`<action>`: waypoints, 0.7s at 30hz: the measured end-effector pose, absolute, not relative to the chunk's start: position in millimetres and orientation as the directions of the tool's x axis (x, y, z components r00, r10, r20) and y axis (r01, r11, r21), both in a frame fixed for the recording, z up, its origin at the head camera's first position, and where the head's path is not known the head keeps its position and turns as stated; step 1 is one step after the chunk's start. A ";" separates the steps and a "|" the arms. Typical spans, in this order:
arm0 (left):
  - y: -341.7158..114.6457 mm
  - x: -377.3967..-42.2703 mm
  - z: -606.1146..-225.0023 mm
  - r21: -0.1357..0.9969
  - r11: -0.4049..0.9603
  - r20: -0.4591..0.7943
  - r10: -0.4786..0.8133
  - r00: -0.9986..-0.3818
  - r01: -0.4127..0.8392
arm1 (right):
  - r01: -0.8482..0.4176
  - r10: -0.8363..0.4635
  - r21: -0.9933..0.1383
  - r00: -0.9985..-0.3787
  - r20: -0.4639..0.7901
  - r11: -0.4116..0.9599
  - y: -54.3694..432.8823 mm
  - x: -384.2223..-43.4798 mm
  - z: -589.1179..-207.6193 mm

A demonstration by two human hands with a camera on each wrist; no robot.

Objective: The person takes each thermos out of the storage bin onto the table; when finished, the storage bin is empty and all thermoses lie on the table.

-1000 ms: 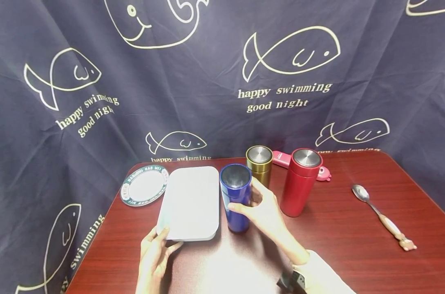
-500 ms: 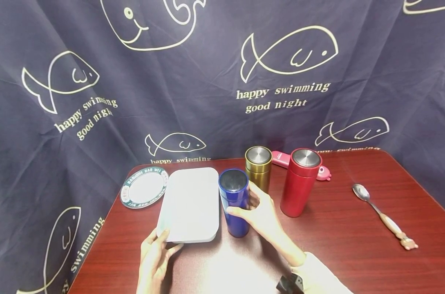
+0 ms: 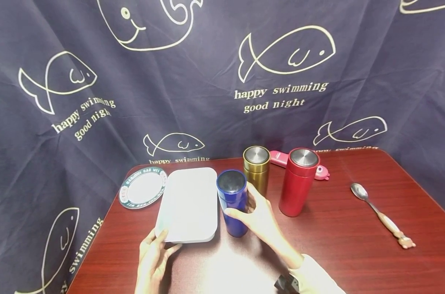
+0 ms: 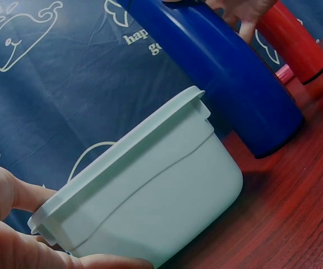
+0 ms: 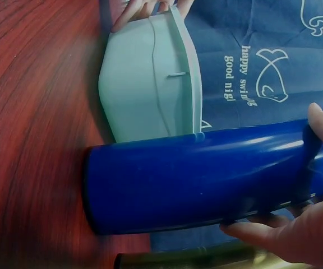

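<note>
A blue thermos (image 3: 235,225) with a dark top stands upright on the table. My right hand (image 3: 262,220) grips its upper body from the right, thumb in front and fingers round the far side. Just left of it is a pale mint plastic container (image 3: 189,208) with rounded corners and a raised rim, its side wall plain in the left wrist view. My left hand (image 3: 151,257) holds the container's near left corner, thumb on the rim and fingers under it. In the right wrist view, the thermos (image 5: 201,179) overlaps the container's end.
Behind the blue thermos stands a gold thermos (image 3: 257,175), with a red thermos (image 3: 298,183) to its right. A pink object (image 3: 279,158) lies partly hidden behind them. Further right is a spoon (image 3: 382,218); a white plate with a green rim (image 3: 128,200) lies far left. A patterned curtain (image 3: 193,102) hangs behind.
The blue thermos and my right hand have shifted slightly down and toward me, then stayed nearly still. My left hand keeps its hold on the container. The head view has drifted slightly.
</note>
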State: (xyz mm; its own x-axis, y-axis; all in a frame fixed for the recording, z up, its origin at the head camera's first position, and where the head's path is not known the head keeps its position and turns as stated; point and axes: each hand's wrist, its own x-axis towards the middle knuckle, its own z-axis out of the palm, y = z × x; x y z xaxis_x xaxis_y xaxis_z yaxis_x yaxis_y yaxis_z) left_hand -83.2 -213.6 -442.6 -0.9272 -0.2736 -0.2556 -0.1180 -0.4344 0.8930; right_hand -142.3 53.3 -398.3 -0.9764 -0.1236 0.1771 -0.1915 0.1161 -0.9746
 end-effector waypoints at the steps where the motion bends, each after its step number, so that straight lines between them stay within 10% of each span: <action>1: -214.3 -83.3 -442.8 0.893 -0.434 -0.257 -0.273 -0.927 -0.120 | -0.207 -0.131 -0.971 -0.973 0.191 0.120 52.6 -142.6 -398.5; 14: -223.4 -86.8 -444.4 0.939 -0.299 -0.254 -0.266 -0.930 -0.171 | -0.362 -0.263 -0.932 -0.898 0.354 -0.019 55.6 -155.9 -351.6; 21: -220.6 -88.0 -423.3 0.988 0.011 -0.134 -0.436 -0.890 -0.154 | -0.473 -0.223 -0.857 -0.830 0.511 -0.204 80.1 -154.5 -309.7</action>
